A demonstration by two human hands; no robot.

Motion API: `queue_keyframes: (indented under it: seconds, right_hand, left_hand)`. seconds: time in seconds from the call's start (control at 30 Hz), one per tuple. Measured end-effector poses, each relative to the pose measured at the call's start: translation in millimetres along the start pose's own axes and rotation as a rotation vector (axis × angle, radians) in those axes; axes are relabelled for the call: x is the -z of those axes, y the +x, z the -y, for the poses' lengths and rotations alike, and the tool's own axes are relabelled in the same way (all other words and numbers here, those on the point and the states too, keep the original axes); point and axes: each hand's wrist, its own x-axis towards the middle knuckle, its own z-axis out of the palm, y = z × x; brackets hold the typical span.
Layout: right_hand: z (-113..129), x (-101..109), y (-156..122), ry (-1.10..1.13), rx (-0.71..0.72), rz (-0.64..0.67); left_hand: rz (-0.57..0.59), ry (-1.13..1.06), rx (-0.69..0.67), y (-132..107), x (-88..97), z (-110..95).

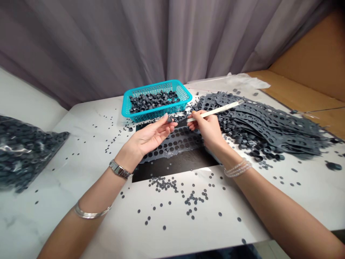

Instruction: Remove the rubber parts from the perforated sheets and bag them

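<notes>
Between the thumb and fingers of my left hand (153, 135) is a small dark grey rubber cap (170, 119). My right hand (207, 126) grips a white pen-like stick (223, 108), its lower end pointing left toward the cap, a small gap apart. Beneath both hands lies a grey perforated rubber sheet (172, 145) with rows of round holes, on a black mat (172, 165). Just beyond my hands stands a turquoise plastic basket (157, 111) holding many dark caps (151, 100).
Stacked perforated grey sheets (264, 118) lie at the right, with loose caps (242, 138) along their near side. Small dark discs (164, 184) are scattered over the white table (107, 216). A clear bag of dark pieces (24, 151) sits at left; a cardboard box (309, 61) stands at right.
</notes>
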Motion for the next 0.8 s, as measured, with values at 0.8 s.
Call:
queue_keyframes:
  seconds: [0.8]
  right_hand:
    - [-4.9, -15.6, -3.5, -0.567, 0.271, 0.247]
  left_hand:
    - [-0.115, 1.694, -0.642, 26.3, 10.5, 16.0]
